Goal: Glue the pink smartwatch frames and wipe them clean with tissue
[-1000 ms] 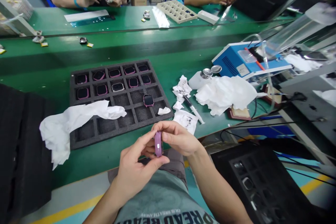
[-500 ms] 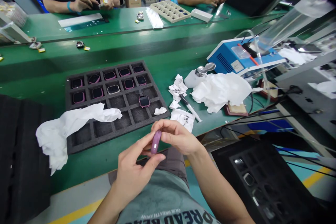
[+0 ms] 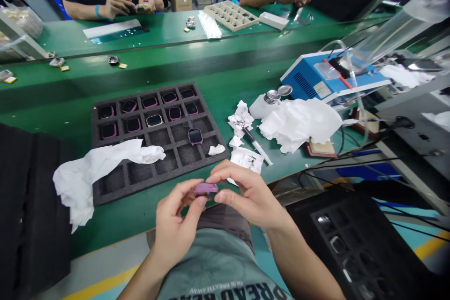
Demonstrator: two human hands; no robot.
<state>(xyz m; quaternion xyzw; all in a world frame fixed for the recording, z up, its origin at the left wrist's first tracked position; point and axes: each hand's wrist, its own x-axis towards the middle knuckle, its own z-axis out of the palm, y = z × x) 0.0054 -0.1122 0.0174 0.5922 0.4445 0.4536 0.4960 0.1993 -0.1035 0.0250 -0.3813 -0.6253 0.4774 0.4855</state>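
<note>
Between my hands, just over the table's front edge, is a purple smartwatch case (image 3: 205, 190), turned edge-on. My left hand (image 3: 181, 220) pinches its left end with thumb and fingers. On the other end are the thumb and forefinger of my right hand (image 3: 246, 192), closed around it. Beyond them lies a black foam tray (image 3: 158, 174) with several purple-framed watches in its compartments and one pale-framed watch (image 3: 153, 120). One purple-framed watch (image 3: 195, 136) rests across a divider. Crumpled white tissue (image 3: 105, 159) covers part of the tray's left side.
Right of the tray lie a syringe (image 3: 258, 146), dark-specked wipes (image 3: 242, 119), a dispenser bottle (image 3: 262, 105) with its metal lid raised, and a cloth heap (image 3: 298, 122). A blue machine (image 3: 316, 82) stands behind. Dark foam trays (image 3: 31, 211) are at left. Two people work opposite.
The purple watch case has turned from upright to nearly level between my hands. My right hand's fingers have shifted to its right end.
</note>
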